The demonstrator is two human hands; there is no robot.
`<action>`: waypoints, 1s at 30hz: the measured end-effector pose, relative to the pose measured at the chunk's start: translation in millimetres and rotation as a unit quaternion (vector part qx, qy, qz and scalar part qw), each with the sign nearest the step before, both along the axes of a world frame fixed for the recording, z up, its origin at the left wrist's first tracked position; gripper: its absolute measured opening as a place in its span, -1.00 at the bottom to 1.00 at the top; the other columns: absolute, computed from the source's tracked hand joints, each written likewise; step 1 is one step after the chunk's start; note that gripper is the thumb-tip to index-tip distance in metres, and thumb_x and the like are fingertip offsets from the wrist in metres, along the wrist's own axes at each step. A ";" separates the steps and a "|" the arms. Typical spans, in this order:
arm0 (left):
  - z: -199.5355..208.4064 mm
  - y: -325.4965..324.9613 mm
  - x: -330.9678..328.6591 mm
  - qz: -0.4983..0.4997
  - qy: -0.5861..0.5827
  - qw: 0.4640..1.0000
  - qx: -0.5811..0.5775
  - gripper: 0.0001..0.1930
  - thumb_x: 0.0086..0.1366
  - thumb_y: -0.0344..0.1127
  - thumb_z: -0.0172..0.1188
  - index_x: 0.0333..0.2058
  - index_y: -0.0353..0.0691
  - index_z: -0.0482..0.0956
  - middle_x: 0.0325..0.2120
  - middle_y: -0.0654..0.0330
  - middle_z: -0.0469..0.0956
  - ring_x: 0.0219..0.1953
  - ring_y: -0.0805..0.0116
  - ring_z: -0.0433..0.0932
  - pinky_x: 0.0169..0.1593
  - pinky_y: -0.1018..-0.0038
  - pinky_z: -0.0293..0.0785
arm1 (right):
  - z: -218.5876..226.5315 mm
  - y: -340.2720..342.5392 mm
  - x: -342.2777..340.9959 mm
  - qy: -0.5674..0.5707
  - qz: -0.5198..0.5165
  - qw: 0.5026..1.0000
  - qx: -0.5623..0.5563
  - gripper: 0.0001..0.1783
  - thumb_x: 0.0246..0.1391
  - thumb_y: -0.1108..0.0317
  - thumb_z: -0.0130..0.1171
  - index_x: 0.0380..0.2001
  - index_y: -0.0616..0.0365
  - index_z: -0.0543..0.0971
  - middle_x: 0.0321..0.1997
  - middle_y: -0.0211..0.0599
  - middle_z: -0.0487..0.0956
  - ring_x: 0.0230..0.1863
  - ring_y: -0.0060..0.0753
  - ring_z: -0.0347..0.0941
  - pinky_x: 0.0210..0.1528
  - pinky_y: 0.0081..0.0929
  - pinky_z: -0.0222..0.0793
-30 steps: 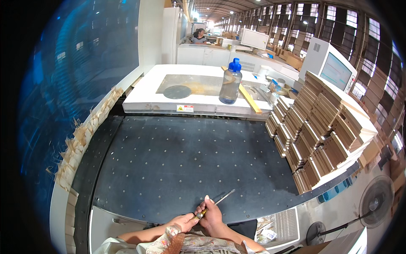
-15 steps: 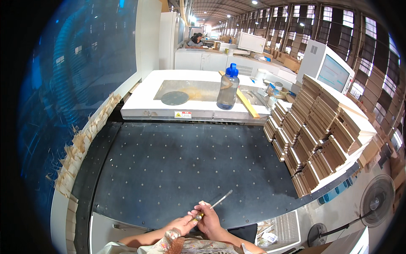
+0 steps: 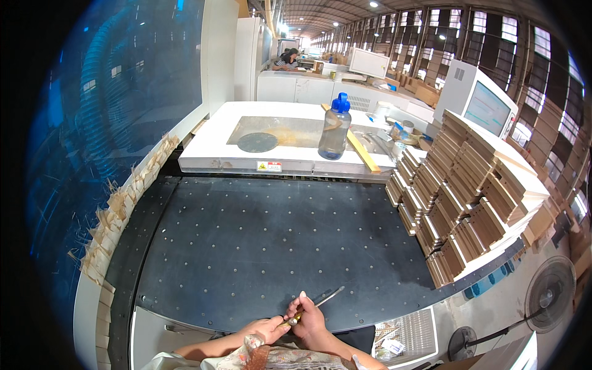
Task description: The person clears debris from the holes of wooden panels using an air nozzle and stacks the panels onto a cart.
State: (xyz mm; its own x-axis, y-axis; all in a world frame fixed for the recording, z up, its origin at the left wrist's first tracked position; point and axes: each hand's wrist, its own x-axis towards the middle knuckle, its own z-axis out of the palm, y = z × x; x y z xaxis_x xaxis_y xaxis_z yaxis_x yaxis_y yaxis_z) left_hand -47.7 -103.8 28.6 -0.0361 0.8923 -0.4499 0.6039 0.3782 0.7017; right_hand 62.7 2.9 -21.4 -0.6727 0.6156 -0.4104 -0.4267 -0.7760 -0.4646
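Note:
A screwdriver [image 3: 329, 296] with a long metal shaft and a yellowish handle slants up to the right over the near edge of the black table. The fingers of my right hand [image 3: 308, 322] are curled round its handle, the thumb pointing up. Close against it, my left hand [image 3: 266, 332] pinches the rear end of the handle. Part of the handle is hidden by the fingers. Both hands are near my body, and the shaft touches nothing that I can make out.
The black table [image 3: 246, 246] is dotted with small studs. Stacked wooden boards [image 3: 456, 191] stand along its right side. Beyond it, a white machine bed [image 3: 213, 132] carries a blue-capped water bottle [image 3: 333, 132] and a yellow strip [image 3: 364, 152]. A fan [image 3: 547, 296] stands right; a person [image 3: 287, 60] sits far back.
The screwdriver's tip has shifted slightly right and down. My right hand has turned a little, its thumb now raised higher. Both hands stay at the table's near edge.

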 end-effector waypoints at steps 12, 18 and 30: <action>-12.1 -2.8 4.1 0.005 -0.022 1.000 0.021 -0.64 0.32 0.01 -0.08 -0.30 -0.22 0.34 -0.59 0.16 0.44 -0.50 0.26 0.46 -0.35 0.38 0.37 | 5.3 -4.2 3.9 -0.013 -0.012 0.999 0.044 -0.59 0.19 0.04 -0.07 -0.62 0.07 0.33 -0.70 -0.36 0.29 -0.63 -0.38 0.23 -0.51 -0.37 0.26; -17.7 -5.5 0.3 -0.002 -0.066 0.998 0.022 -0.64 0.32 0.00 -0.04 -0.26 -0.24 0.35 -0.53 0.20 0.43 -0.47 0.40 0.42 -0.32 0.46 0.37 | 12.1 -5.9 4.7 0.002 -0.012 0.999 0.051 -0.59 0.20 0.04 -0.08 -0.63 0.06 0.32 -0.70 -0.38 0.30 -0.64 -0.40 0.22 -0.53 -0.38 0.24; -3.4 -9.2 3.6 0.007 -0.060 0.998 0.033 -0.66 0.31 -0.03 -0.03 -0.19 -0.21 0.39 -0.44 0.21 0.47 -0.37 0.46 0.42 -0.26 0.52 0.35 | 20.1 -5.4 4.9 0.001 -0.065 0.995 0.075 -0.65 0.18 0.18 -0.05 -0.64 0.09 0.35 -0.70 -0.33 0.35 -0.67 -0.40 0.26 -0.57 -0.43 0.21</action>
